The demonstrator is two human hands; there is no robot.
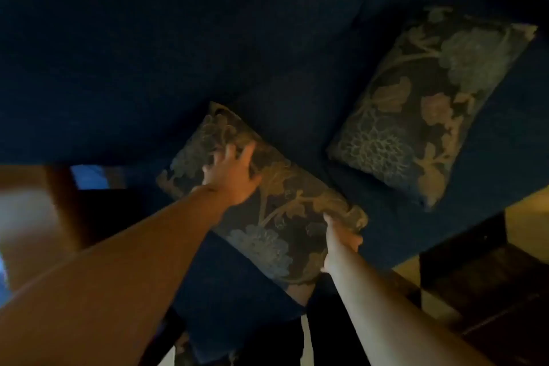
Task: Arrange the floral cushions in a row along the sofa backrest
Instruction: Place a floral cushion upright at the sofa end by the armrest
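- Left hand (pixel 230 177): fingers (pixel 246 153) spread, palm pressed flat on the face of the near floral cushion (pixel 267 214), toward its upper left part.
- Right hand (pixel 340 242): fingers curled over the cushion's right edge near the lower corner, pinching the fabric; the fingertips are hidden behind the cushion.
- Both bare forearms reach in from the bottom of the frame, left one much nearer the camera.
- Near floral cushion: tilted diagonally, held between both hands against the dark blue sofa (pixel 148 53). Whether it touches the backrest I cannot tell; view is skewed and dim.
- Second floral cushion (pixel 430 104): to the right, apart from the first, lying on the blue upholstery, untouched by either hand.
- Same pattern on both: pale flowers and leaves on dark ground.
- Wooden floor (pixel 523 223) visible at the right edge, beyond the sofa.
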